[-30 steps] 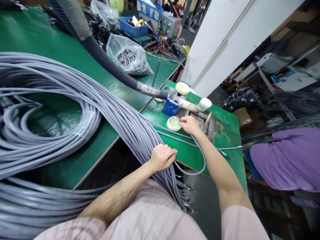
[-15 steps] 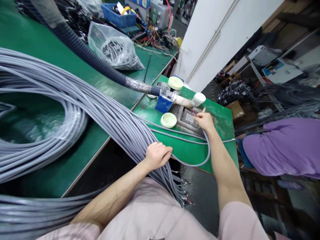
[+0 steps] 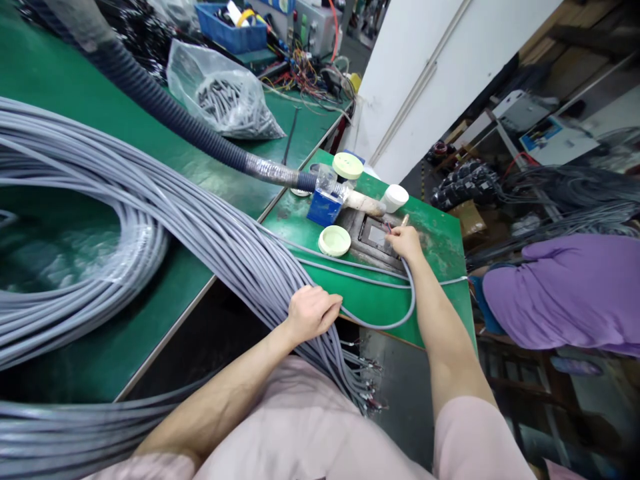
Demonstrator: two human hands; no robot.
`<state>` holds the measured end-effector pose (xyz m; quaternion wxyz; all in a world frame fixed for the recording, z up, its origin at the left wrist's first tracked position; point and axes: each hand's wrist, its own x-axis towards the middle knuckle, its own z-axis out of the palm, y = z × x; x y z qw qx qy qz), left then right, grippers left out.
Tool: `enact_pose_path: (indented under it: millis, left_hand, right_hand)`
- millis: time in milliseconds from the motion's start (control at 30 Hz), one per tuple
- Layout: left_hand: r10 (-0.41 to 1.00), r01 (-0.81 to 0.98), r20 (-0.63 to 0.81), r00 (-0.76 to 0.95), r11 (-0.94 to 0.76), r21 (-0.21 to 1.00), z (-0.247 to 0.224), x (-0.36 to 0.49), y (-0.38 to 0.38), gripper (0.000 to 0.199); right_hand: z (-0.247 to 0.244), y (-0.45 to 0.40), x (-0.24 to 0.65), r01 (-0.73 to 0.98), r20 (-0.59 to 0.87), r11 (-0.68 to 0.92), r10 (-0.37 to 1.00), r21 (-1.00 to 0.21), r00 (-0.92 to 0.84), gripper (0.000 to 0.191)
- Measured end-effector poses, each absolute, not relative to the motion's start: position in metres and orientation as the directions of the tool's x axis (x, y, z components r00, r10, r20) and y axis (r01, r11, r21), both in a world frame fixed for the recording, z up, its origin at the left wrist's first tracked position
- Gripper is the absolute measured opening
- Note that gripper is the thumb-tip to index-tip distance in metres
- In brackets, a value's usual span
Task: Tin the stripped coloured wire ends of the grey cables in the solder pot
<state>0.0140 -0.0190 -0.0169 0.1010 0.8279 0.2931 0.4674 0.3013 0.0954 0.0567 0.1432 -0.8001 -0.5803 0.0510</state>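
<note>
My right hand [image 3: 404,243] pinches the end of a grey cable [image 3: 414,293], its thin coloured wires [image 3: 387,227] at the edge of a square solder pot [image 3: 376,235] with a flat silver surface. From there the cable loops down and back toward my left hand [image 3: 311,312]. That hand is closed over the lower part of a thick bundle of grey cables [image 3: 225,230], where the looped cable meets it. Stripped cable ends [image 3: 370,393] hang below. A light green round tub [image 3: 335,241] stands left of the pot, and a white cup [image 3: 395,197] behind it.
A ribbed hose [image 3: 200,130] runs over the green bench to a nozzle at the pot, beside a blue block [image 3: 324,207]. Behind lie a plastic bag of short grey pieces [image 3: 233,103] and a blue bin [image 3: 233,30]. A person in purple [image 3: 580,293] is at right.
The whole view has shifted slightly to the left. Both hands keep their places and grips, with the wires still by the pot's edge.
</note>
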Motion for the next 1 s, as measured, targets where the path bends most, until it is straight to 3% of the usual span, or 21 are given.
enact_pose_path:
  millis: [333, 667, 867, 1000]
  left_hand:
    - [0.557, 0.358, 0.746, 0.365, -0.824, 0.439, -0.020, 0.014, -0.020, 0.011]
    - [0.569, 0.400, 0.729, 0.381, -0.812, 0.425, -0.020, 0.014, -0.020, 0.012]
    - [0.620, 0.365, 0.701, 0.352, -0.780, 0.508, -0.010, 0.015, -0.021, 0.014]
    - [0.789, 0.233, 0.548, 0.278, -0.609, 0.758, 0.006, 0.019, -0.029, 0.015]
  right_hand:
    - [0.061, 0.090, 0.299, 0.918, 0.077, -0.304, 0.940, -0.256, 0.332, 0.018]
    - [0.081, 0.029, 0.309, 0.918, 0.053, -0.294, 0.946, -0.267, 0.319, 0.040]
    - [0.065, -0.030, 0.301, 0.850, -0.018, -0.231, 0.967, -0.474, 0.253, 0.035]
    - [0.067, -0.067, 0.274, 0.754, -0.027, -0.192, 0.974, -0.629, 0.225, 0.038]
